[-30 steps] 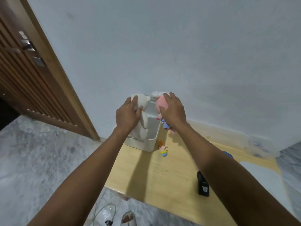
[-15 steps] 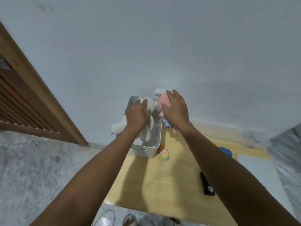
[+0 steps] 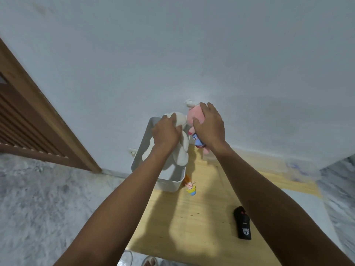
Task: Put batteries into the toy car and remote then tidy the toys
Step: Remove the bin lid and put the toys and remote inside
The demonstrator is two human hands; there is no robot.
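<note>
**Two plush toys held over one white bin**

Two soft toys are in hand. The left hand (image 3: 166, 132) grips a cream-white plush animal (image 3: 180, 148), fingers curled over its upper part, and the plush hangs down inside a white rectangular plastic bin (image 3: 171, 184). The right hand (image 3: 209, 127) grips a pink plush doll with a blue lower part (image 3: 193, 118), held above the table just right of the bin's far corner. One small plastic figure with orange hair and a yellow and blue base (image 3: 190, 187) lies on the table, touching or just beside the bin's right wall. One black remote control (image 3: 242, 225) lies flat nearer the camera, close beside the right forearm.

No toy car can be made out. Both plush toys are partly covered by the hands, so their faces cannot be read. The right forearm hides part of the table behind it. At the bottom edge, pale shapes on the floor are cut off and unclear.

The light wooden table (image 3: 192, 223) stands against a plain pale wall (image 3: 172, 54). A brown wooden slatted door (image 3: 23, 120) is at left, over grey marbled floor (image 3: 48, 198).
</note>
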